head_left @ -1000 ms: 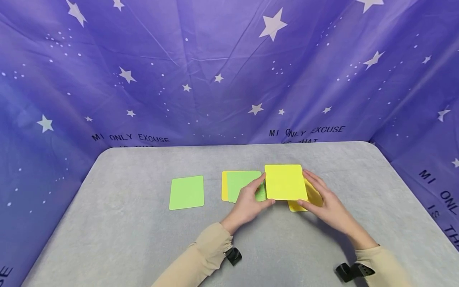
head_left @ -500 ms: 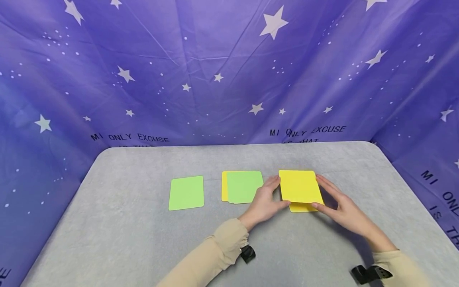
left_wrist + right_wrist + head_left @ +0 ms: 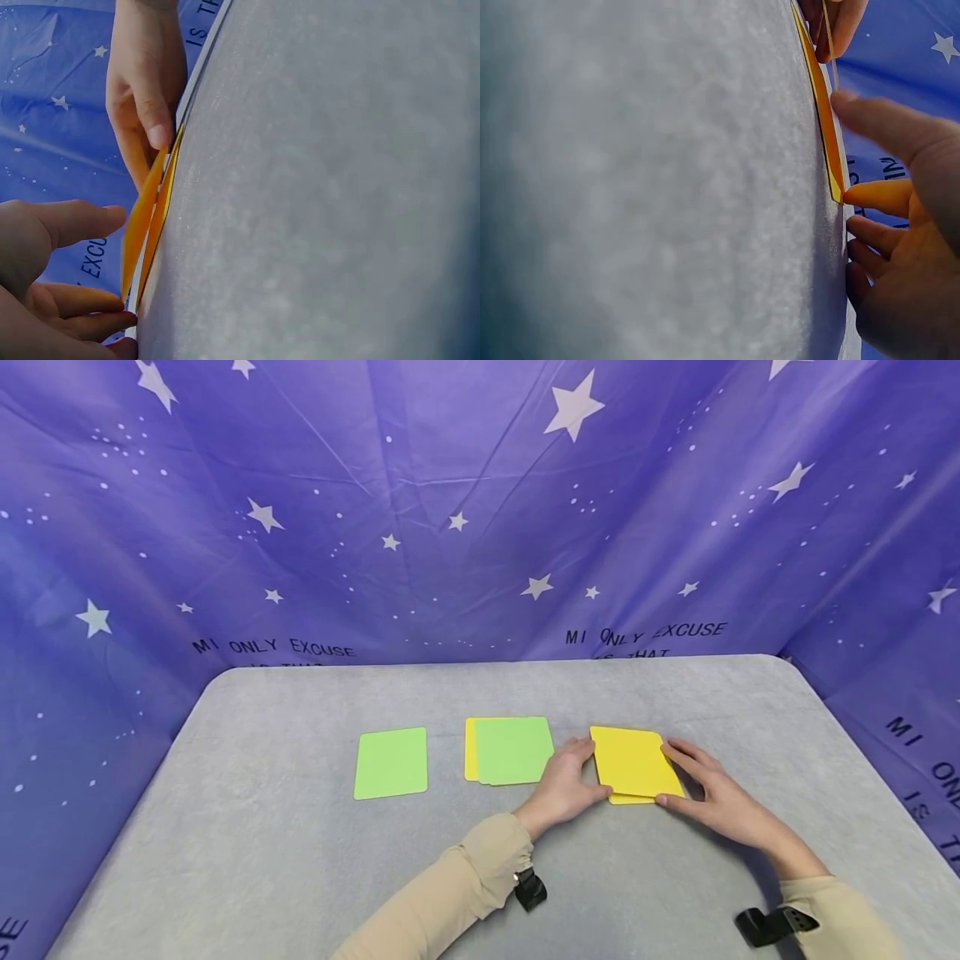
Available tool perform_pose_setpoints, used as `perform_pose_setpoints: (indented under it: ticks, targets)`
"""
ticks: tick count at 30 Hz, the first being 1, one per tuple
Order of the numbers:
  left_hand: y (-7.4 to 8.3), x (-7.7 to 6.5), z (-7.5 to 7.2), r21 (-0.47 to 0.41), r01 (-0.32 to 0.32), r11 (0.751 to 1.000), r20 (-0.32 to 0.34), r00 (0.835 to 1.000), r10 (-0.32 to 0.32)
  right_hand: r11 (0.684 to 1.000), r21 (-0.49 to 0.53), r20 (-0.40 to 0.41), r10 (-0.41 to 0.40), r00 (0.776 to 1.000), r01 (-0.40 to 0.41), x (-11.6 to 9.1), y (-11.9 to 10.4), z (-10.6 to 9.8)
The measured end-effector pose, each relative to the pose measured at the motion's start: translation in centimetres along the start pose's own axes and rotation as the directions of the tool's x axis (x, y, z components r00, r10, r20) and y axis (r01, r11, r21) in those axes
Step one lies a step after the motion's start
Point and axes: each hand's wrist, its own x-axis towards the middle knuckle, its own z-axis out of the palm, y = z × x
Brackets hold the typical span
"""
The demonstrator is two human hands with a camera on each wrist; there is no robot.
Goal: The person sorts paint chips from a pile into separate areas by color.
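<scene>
A square yellow card [image 3: 633,762] is held low over another yellow card [image 3: 630,799] on the grey table. My left hand [image 3: 566,783] holds its left side, fingers at the far corner and thumb at the near one. On the opposite side, my right hand [image 3: 712,797] grips its right edge in the same way. A narrow gap separates the upper card [image 3: 135,244] from the lower card [image 3: 156,236] in the left wrist view. Left of my left hand, a green card [image 3: 513,750] overlaps a yellow card [image 3: 470,749]. Farther left lies a single green card [image 3: 391,763].
The grey table [image 3: 262,860] has rounded far corners. Purple star-printed cloth [image 3: 420,510] hangs behind it and along both sides. Black straps with small devices sit at both wrists, over beige sleeves [image 3: 442,893].
Both hands have carried the yellow card to the right and lowered it over the other yellow card, which it now mostly covers. The green cards have stayed in place.
</scene>
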Motion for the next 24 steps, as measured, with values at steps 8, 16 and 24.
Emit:
perform_pose_setpoints:
  ticks: [8, 16, 24]
  targets:
    - [0.0, -0.3, -0.2, -0.001, -0.021, 1.0, 0.023, 1.0, 0.021, 0.998, -0.055, -0.035, -0.017, 0.999, 0.015, 0.2, -0.1, 0.1]
    - [-1.1, -1.2, -1.6, 0.017, -0.133, 0.991, -0.009, 0.991, 0.133, 0.998, -0.055, -0.116, 0.008, 0.993, -0.014, 0.3, -0.9, 0.2]
    - [-3.0, -3.0, -4.2, 0.074, -0.19, 0.979, -0.032, 0.981, 0.193, 0.997, -0.062, -0.205, 0.036, 0.978, -0.05, 1.1, -2.8, 0.9]
